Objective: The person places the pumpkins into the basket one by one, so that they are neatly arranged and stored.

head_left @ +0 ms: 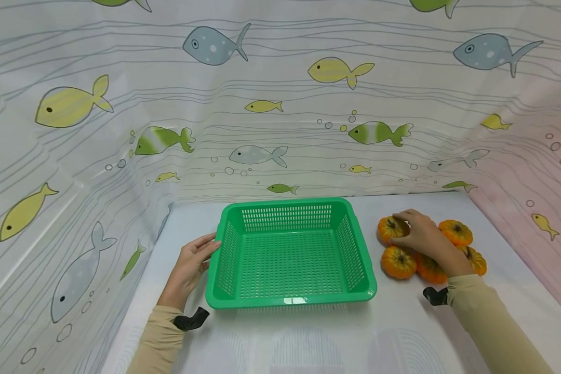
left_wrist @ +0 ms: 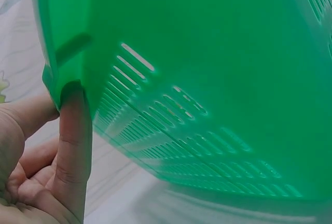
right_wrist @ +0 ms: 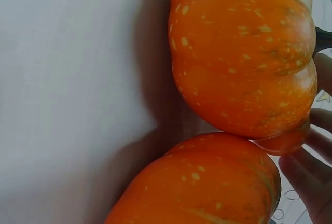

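A green slotted plastic basket (head_left: 290,265) stands on the table with no contents in it. At its left side my left hand (head_left: 191,265) grips the rim, the thumb over the edge and a finger (left_wrist: 73,146) beneath it. To the right lie several small orange pumpkins. My right hand (head_left: 421,236) holds the back-left pumpkin (head_left: 389,228) between thumb and fingers, and that pumpkin rests low among the others. The right wrist view has two pumpkins (right_wrist: 241,53) large in front, partly hiding the held one (right_wrist: 285,142) and the fingers (right_wrist: 306,175).
Beside and under the right wrist are more pumpkins, one at the back (head_left: 455,232) and one at the right (head_left: 474,261). A fish-patterned sheet (head_left: 280,130) encloses the white table (head_left: 308,332) at the back and sides. Each wrist bears a black device (head_left: 190,319).
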Motion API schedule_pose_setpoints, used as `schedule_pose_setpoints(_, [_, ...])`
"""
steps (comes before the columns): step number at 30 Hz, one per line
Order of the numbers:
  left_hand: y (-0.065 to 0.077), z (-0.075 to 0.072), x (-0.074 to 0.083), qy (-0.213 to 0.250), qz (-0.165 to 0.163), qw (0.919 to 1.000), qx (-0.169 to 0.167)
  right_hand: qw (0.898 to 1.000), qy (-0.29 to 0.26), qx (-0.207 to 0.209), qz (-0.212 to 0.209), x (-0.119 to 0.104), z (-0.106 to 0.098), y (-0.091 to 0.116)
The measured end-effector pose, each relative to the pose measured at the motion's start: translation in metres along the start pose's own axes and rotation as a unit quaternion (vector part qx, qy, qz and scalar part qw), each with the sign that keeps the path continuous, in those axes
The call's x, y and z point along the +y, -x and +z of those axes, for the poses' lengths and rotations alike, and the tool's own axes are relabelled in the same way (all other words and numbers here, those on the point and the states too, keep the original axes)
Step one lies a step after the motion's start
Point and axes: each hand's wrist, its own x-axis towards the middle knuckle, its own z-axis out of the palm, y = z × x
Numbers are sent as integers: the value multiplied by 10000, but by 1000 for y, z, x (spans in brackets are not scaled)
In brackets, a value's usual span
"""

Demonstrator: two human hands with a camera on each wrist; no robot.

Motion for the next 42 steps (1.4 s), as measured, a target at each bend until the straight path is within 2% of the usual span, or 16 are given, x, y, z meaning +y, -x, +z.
schedule_pose_setpoints(11, [-1,-1,-1,36,139,9999,-5,9993,-302,203,-83,-4,-6,4])
schedule_pose_setpoints(20, [-1,-1,-1,84,107,9999,35,9976,-521,344,-298,-8,-12,4])
schedule_pose_setpoints(29, [-1,0,0,162,94,9998,-22,9964,-714,310,-349,-29,-25,8])
schedule_pose_setpoints(36, [0,0,1,161,120,9998,-22,9915,-811,664,-772,-46,-37,8])
schedule_pose_setpoints(42, [0,0,2,147,156,9998,-63,9888,-854,640,-1040,-63,-44,8])
